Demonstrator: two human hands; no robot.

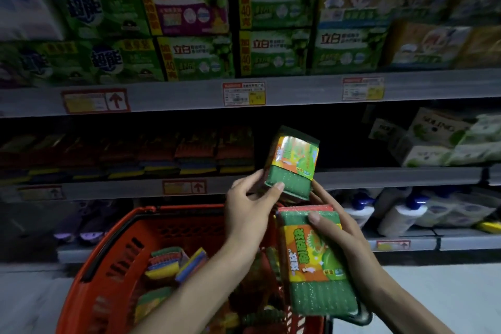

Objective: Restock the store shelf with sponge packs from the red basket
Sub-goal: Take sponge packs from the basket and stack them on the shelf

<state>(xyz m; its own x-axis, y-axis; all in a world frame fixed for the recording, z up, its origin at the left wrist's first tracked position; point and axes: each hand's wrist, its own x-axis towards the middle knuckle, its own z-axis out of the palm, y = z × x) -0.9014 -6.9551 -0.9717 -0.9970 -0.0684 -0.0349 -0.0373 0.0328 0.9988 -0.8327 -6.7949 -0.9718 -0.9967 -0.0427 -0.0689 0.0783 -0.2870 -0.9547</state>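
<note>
Both hands are loaded w/ green sponge packs in front of the shelving; L hand (pixel 250 206) grips the upper sponge pack (pixel 294 164) by its lower end, thumb on the front face, fingers wrapped behind, pack tilted up toward the dark gap on the middle shelf (pixel 379 177); R hand (pixel 344 238) is closed on the lower sponge pack (pixel 311 263), thumb pressed on its top edge, fingers under the back, a red-edged pack seems stacked behind it, can't tell how many in all.

The red basket (pixel 113 266) sits low and left-centre, below the wrists; more sponge packs (pixel 168 263) lie loose inside, multicoloured ones plus others too dim to sort out, so plenty left to do.

On the middle shelf, left of the gap, a row of stacked sponges (pixel 162 156) is already faced up; right of the gap stand pale boxes (pixel 439 138); the upper shelf carries green detergent boxes (pixel 195 30); white bottles (pixel 401 214) stand on the lowest shelf at right.

Step in hand, as I read it: placing, not picking; upper pack is near the shelf lip but not yet on it.

Next move prob. needs the L hand to push the pack back into the gap and set it beside the stacked row, then let go w/o toppling neighbours; the R hand's pack likely follows; lighting is poor, so depth of the gap is hard to judge.
</note>
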